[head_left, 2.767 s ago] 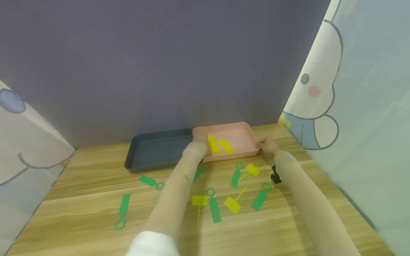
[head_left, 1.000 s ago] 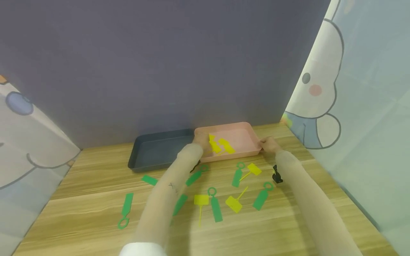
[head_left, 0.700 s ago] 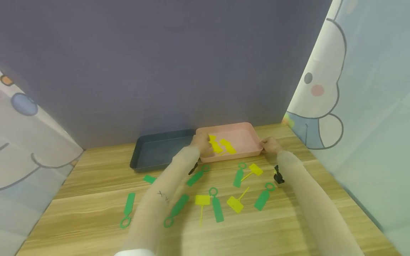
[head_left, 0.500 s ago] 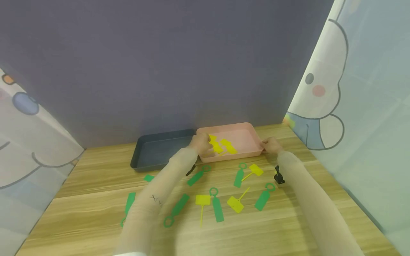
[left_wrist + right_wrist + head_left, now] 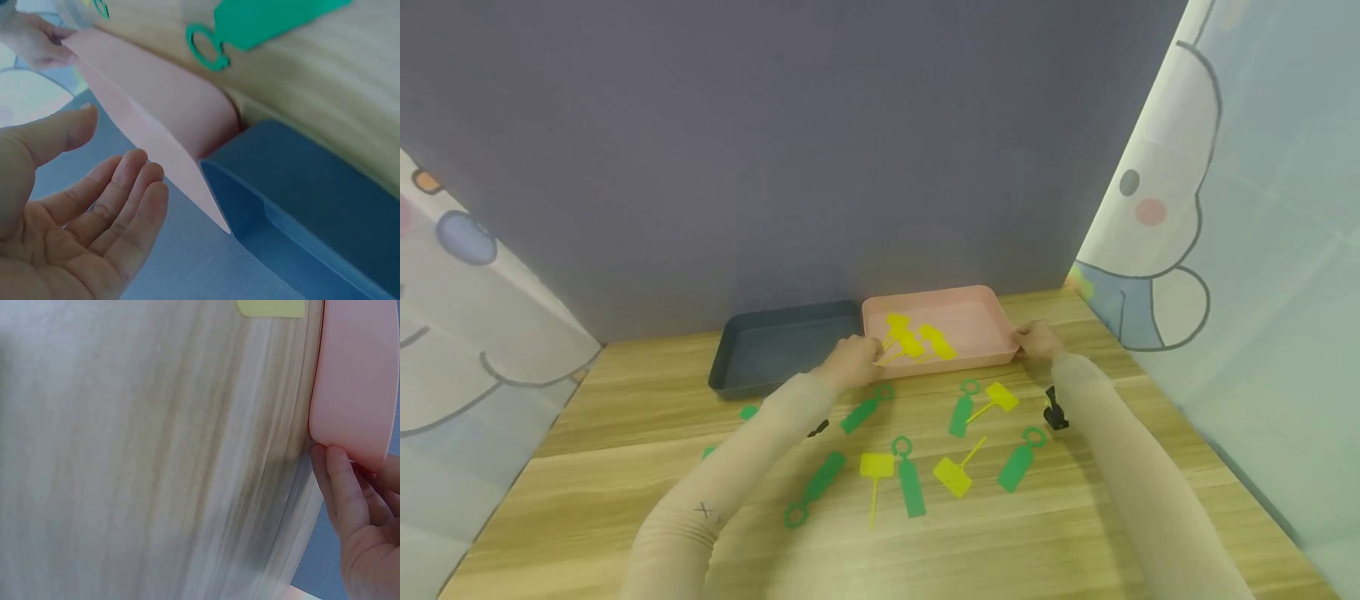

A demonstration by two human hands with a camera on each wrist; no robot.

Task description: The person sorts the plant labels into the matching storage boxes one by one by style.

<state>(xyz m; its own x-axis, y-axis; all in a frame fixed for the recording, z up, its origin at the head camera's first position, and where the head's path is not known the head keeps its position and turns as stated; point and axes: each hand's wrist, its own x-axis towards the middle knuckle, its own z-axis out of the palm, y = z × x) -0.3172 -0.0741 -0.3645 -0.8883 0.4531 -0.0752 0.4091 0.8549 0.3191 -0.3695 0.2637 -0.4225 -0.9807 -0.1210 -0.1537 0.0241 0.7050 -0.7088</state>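
The left hand (image 5: 850, 362), fingers loosely apart and holding nothing, had drawn back to the pink tray's (image 5: 973, 321) near left corner, uncovering more yellow tags (image 5: 912, 345) inside; the right hand (image 5: 1039, 340) still pinched its right end.

1 dk. tray (image 5: 786, 346) left, 1 pink tray (image 5: 976, 331) right. On tbl. (image 5: 962, 550): 7 grn. tags (image 5: 912, 489), 2 part-hidden; 3 yel. tags (image 5: 953, 478). In pink tray: approx. 4 yel. pcs. (image 5: 910, 344), overlapping. 1 L hand (image 5: 852, 361), 1 R hand (image 5: 1037, 340).

Soft even light, pale sheen on tabletop (image 5: 955, 550), faint shadows, hazy bluish wrist views
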